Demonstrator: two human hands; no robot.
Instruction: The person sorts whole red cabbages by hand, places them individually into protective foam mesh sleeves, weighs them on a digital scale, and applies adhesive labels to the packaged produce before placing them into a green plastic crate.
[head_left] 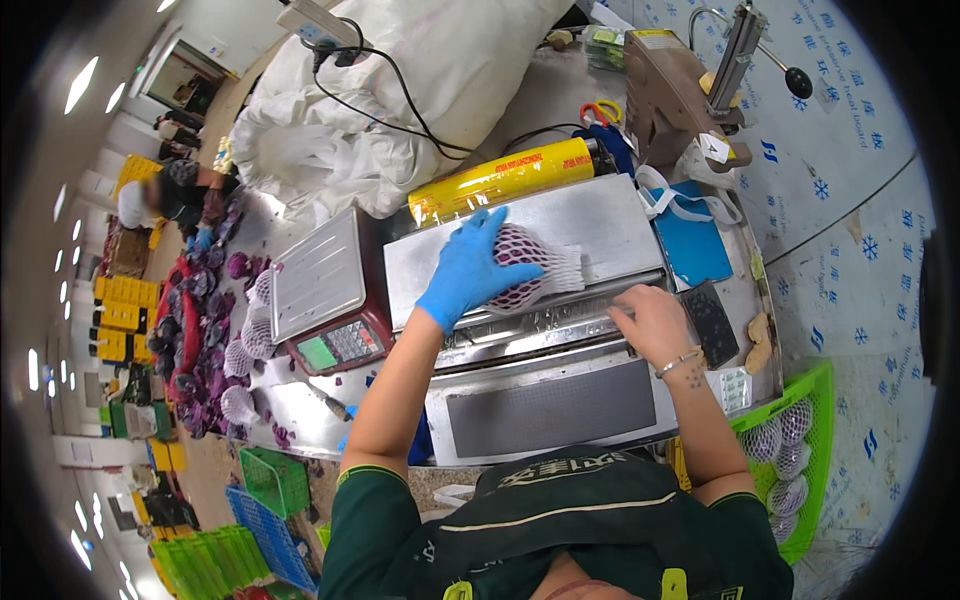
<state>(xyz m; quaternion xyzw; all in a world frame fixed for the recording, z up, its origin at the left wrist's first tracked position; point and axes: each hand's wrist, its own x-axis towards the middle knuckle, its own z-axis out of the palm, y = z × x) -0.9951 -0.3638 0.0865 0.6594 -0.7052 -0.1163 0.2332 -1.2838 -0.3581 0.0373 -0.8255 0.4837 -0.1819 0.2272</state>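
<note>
My left hand [478, 268], in a blue glove, rests around a purple cabbage [515, 262] in a white foam net. Its thumb lies over the net, and the loose net end [568, 270] points right. The cabbage sits on the metal top of a film-wrapping machine [610, 225], by its front edge. My bare right hand [652, 322] is at the right end of the machine's front bar [560, 325]. Its thumb and forefinger are apart, with no thing visible between them. Clear film seems to lie along the bar; whether my fingers touch it I cannot tell.
Left of the machine stands a scale [325, 285], with netted cabbages [257, 325] and a purple cabbage heap [200, 340] beyond. A yellow film roll [500, 183] lies behind. A green crate [815, 460] is at lower right. Another person [185, 195] works at far left.
</note>
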